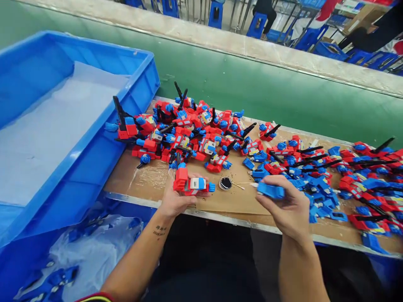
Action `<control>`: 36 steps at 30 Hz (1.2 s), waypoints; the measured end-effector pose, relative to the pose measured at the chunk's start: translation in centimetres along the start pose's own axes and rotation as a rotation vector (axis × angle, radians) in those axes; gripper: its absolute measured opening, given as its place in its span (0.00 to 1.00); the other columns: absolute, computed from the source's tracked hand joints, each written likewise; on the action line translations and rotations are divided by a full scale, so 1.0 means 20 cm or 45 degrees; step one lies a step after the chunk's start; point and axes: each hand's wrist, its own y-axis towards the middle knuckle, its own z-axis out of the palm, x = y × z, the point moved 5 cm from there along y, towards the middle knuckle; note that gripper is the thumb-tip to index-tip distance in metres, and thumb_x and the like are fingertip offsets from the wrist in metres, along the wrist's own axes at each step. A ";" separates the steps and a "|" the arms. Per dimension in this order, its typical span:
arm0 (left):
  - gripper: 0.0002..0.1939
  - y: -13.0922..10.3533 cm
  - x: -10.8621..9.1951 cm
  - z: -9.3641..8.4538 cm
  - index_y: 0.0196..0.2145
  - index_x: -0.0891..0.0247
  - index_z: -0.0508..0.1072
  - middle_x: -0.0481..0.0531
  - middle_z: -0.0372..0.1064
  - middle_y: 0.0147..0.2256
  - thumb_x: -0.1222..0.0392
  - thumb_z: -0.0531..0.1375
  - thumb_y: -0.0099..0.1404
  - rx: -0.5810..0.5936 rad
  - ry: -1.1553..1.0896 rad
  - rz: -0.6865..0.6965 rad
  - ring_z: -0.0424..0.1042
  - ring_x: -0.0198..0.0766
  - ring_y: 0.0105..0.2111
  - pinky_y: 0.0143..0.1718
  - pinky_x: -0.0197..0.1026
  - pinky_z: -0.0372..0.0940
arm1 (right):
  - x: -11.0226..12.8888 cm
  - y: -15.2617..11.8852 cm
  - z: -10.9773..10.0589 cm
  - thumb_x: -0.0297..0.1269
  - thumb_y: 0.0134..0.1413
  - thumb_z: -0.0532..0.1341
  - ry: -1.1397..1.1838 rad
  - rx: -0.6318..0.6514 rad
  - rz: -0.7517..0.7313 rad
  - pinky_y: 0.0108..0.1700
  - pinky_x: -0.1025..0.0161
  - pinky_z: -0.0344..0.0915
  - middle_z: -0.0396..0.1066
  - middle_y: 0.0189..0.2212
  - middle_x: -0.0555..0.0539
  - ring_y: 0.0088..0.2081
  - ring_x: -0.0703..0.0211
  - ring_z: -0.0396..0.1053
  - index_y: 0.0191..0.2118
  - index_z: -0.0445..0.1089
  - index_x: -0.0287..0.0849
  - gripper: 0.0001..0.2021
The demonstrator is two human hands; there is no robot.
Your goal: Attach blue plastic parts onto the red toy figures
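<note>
Nearest to you, down on the left, a cloudy plastic bag [91, 247] lay lower than the worktop [233, 205], by its near left corner, with blue bits in and around it. Your left hand [173, 202] was just over the worktop's near edge. Its fingers and thumb were wrapped around a red and blue toy body [191, 184], which had a white and blue patch facing up and a blue end pointing right. Your right hand [292, 209] was over the same edge, farther right. Its thumb and fingers pinched a blue piece [270, 191], well apart from the toy body.

Between your hands, a bit back from the near edge, sat a small round dish [225, 183] of something black. Thin sticks [241, 183] lay beside it, reaching toward the blue piece. To the right of your right hand was a heap of loose blue pieces [324, 199].

Farther back, a big pile of red and blue toys [189, 126] with black bars spread along the worktop's far edge, and more toys [368, 180] filled its right end. A big blue tray [138, 71] with a white sheet [40, 126] inside stood at its left end. Past the far edge ran a green strip [204, 71], then a pale ledge [189, 33], then blue stools [215, 14] and people sitting.
</note>
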 end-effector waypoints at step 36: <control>0.19 0.02 -0.03 0.02 0.43 0.59 0.80 0.56 0.72 0.47 0.67 0.73 0.52 0.175 0.125 0.078 0.76 0.49 0.45 0.46 0.49 0.75 | -0.03 0.22 0.24 0.34 0.53 0.71 -0.147 0.400 0.002 0.36 0.61 0.71 0.74 0.36 0.48 0.34 0.58 0.73 0.44 0.74 0.46 0.12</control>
